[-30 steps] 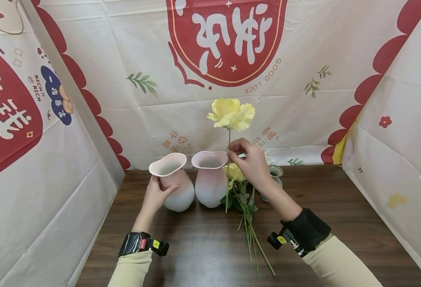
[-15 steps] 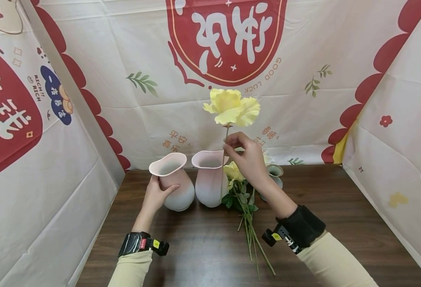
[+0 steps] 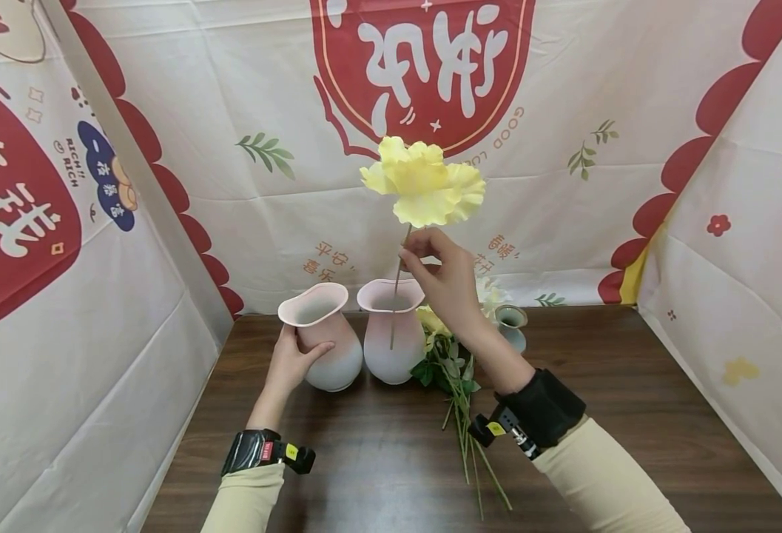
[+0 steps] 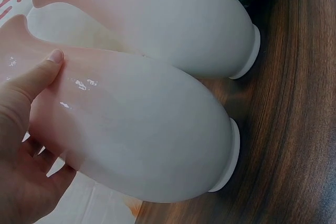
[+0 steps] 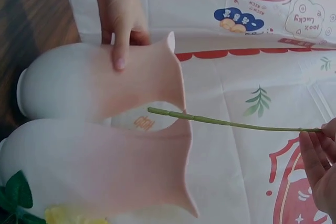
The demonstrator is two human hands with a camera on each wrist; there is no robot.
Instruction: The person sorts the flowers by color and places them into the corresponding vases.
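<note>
From the head view we see our right hand (image 3: 445, 277) pinching the stem of a yellow flower (image 3: 424, 183) just under the bloom. The stem runs nearly upright, leaning a little left as it goes down, and its lower tip shows in front of the right-hand pink vase (image 3: 391, 331), below the rim. Our left hand (image 3: 291, 363) wraps the neck of the left-hand pink vase (image 3: 320, 337); the 2 vases stand just beside each other.

In the left wrist view, thumb and palm of our left hand (image 4: 23, 145) curl round that vase (image 4: 136, 129).

In the right wrist view, the stem (image 5: 231, 124) reaches from our fingertips (image 5: 315, 156) toward the 2 rims, its tip over the gap between them, outside both mouths.
</note>
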